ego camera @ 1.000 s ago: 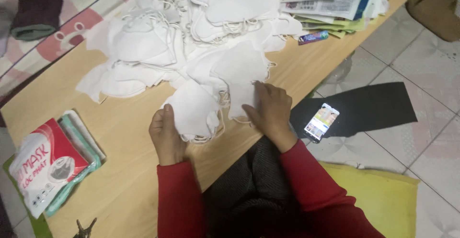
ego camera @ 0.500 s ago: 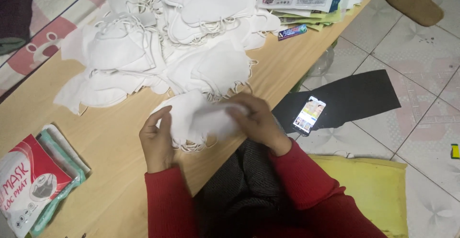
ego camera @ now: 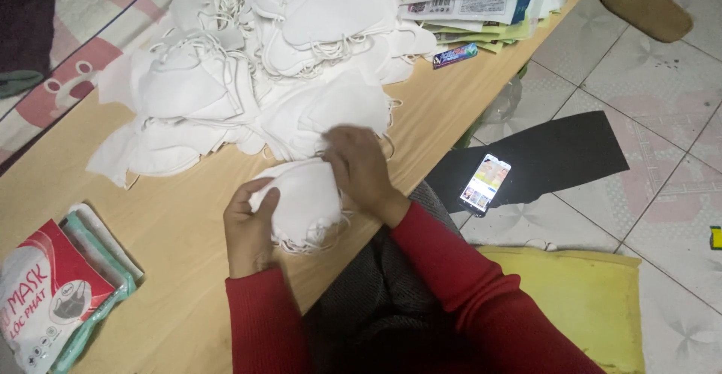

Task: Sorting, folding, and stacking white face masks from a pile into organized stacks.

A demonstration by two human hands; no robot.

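Near the lower middle of the frame, at the near edge of the wooden counter (ego camera: 173, 231), the left hand (ego camera: 248, 227) and the right hand (ego camera: 361, 167) hold a small stack of white face masks (ego camera: 304, 201) between them. The left fingers are curled around the stack's left side, and the right fingers press on its upper right edge, so both hands are grasping it. To do this step well, I think the edges should be lined up evenly and the loose ear loops tucked in, with a light grip so the soft masks do not crease. A big pile of white masks (ego camera: 248, 65) lies just above the hands, packets of masks (ego camera: 53, 295) are at the lower left, and a phone (ego camera: 486, 183) lies on the floor at the right. Compared with half a second ago, the right hand has moved a little up toward the pile, and the stack looks more gathered and rounder.
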